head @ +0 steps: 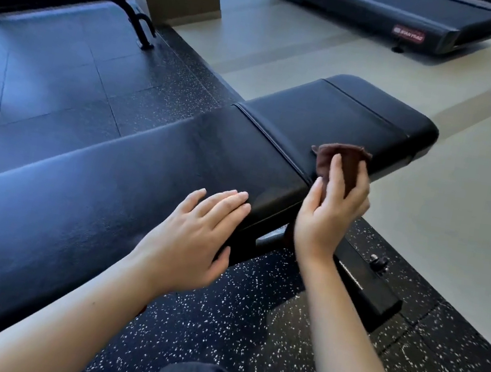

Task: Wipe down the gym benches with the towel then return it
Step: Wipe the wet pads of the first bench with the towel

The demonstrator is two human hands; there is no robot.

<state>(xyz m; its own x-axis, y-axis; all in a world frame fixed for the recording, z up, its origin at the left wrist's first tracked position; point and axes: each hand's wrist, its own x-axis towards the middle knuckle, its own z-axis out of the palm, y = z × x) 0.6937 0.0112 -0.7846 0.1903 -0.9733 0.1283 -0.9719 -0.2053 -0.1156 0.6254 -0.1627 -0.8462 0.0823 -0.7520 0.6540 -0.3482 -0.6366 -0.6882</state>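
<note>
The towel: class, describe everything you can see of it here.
The towel is a dark brown cloth, soft-looking and bunched. The right hand grips it, fingers curled round its lower part, so only the top shows. It is held at the near edge of the black padded bench, beside the seam between two pads; whether it touches the pad cannot be told.

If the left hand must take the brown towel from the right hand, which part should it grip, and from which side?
Probably the free upper edge of the towel, which stands out above the fingers of the right hand. The left hand, flat on the bench, should come from above, since the right hand covers the lower part of the bunched cloth.
</note>
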